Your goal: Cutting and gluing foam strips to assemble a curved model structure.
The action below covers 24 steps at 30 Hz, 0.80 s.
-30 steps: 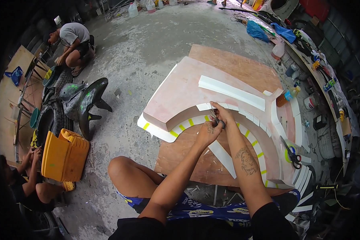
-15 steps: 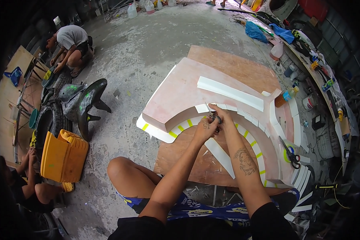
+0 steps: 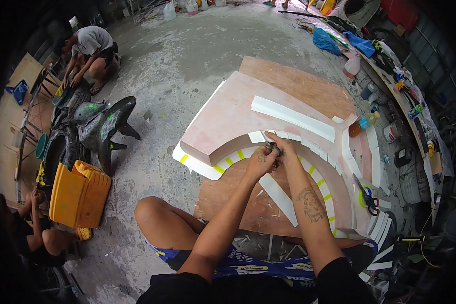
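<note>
A large pinkish curved panel [image 3: 223, 109] lies before me, its inner arch lined with white strips. Both hands meet at the arch's upper edge. Between them is a small pair of dark-handled scissors [image 3: 273, 147], its blades up by a white tab [image 3: 257, 137]. My left hand [image 3: 261, 161] is closed at the handles. My right hand [image 3: 282, 145] is closed against the scissors from the other side, a finger reaching to the panel's edge. The fingers partly hide the grip. Yellow tape pieces [image 3: 229, 161] hold the lower white flange. A loose white strip [image 3: 278, 199] lies below my hands.
Larger black scissors [image 3: 372, 203] and a yellow-green tape roll [image 3: 363, 196] rest at the panel's right. A bottle of amber liquid [image 3: 362, 124] stands behind. Brown plywood [image 3: 223, 205] lies underneath. Leftward are an orange plastic box [image 3: 78, 197], tires, dark fairings and two people working.
My hands and the scissors stay in nearly the same place at the arch edge. The view has shifted slightly. The person at upper left has moved their hands a little.
</note>
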Available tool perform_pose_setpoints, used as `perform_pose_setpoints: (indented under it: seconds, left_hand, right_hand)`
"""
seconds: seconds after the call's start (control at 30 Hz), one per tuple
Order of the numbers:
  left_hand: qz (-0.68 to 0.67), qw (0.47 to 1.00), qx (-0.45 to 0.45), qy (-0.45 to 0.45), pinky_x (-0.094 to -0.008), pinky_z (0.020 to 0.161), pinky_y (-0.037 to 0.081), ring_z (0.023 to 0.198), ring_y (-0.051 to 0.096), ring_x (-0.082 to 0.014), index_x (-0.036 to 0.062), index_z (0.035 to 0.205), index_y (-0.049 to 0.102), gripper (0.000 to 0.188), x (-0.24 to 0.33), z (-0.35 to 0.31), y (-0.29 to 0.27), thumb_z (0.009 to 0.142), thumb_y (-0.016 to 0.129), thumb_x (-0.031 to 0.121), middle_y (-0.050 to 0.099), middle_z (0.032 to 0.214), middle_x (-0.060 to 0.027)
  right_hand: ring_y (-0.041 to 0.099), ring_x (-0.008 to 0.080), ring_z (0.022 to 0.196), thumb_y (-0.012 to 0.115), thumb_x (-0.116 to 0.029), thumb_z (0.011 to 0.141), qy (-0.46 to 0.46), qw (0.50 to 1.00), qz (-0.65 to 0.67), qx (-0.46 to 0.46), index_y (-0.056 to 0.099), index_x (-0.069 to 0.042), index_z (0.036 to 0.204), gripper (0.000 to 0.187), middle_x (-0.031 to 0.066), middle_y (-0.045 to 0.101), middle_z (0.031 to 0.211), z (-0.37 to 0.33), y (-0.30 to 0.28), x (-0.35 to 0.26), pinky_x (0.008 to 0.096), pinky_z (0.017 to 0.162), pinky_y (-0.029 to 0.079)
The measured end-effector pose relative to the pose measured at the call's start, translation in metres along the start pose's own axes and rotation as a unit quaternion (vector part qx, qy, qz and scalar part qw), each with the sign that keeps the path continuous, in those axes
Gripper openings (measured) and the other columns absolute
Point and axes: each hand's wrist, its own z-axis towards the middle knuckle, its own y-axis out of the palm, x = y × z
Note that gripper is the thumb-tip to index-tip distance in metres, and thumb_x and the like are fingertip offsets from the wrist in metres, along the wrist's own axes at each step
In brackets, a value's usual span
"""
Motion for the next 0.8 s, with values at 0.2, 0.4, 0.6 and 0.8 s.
perform_pose_setpoints:
  seconds: [0.2,0.4,0.6,0.8]
  left_hand:
    - [-0.015,1.0,0.002,0.0,-0.0265,0.044,0.05,0.049,0.063,-0.017,-0.0039,0.077,0.062,0.047,-0.0025,-0.0006,-0.0005,0.086,0.062,0.042,0.064,0.065,-0.0111]
    - [0.042,0.998,-0.017,-0.036,-0.0258,0.053,0.053,0.063,0.068,-0.0155,0.0027,0.088,0.063,0.046,-0.0031,0.0017,-0.0053,0.087,0.057,0.049,0.069,0.078,-0.0083]
    - [-0.022,1.0,0.006,-0.015,-0.0271,0.043,0.052,0.051,0.065,-0.018,-0.0028,0.076,0.06,0.044,-0.0036,-0.0001,-0.0018,0.084,0.063,0.04,0.064,0.066,-0.0115]
    - [-0.018,1.0,-0.006,-0.021,-0.0259,0.042,0.051,0.05,0.065,-0.0183,-0.0029,0.078,0.06,0.042,-0.0038,0.0005,-0.005,0.085,0.062,0.039,0.064,0.067,-0.0105]
  right_hand:
    - [0.061,0.0233,0.047,0.08,-0.016,0.073,-0.009,1.0,-0.003,-0.006,0.061,0.006,0.084,0.032,0.0151,0.062,0.066,-0.0025,0.0006,-0.0002,0.0328,0.039,0.051]
    - [0.061,0.0228,0.048,0.081,-0.019,0.073,-0.014,0.999,-0.03,-0.009,0.062,0.005,0.086,0.033,0.0144,0.062,0.066,-0.0044,0.0026,-0.0008,0.0321,0.039,0.051]
    - [0.061,0.0242,0.048,0.081,-0.018,0.073,0.003,1.0,-0.016,-0.014,0.058,0.006,0.087,0.036,0.0152,0.062,0.07,-0.0005,-0.0019,-0.0004,0.034,0.042,0.054]
    - [0.062,0.0237,0.05,0.081,-0.022,0.074,-0.008,0.999,-0.032,-0.008,0.062,0.006,0.082,0.035,0.0162,0.062,0.065,0.0025,-0.0026,0.0,0.0324,0.04,0.05]
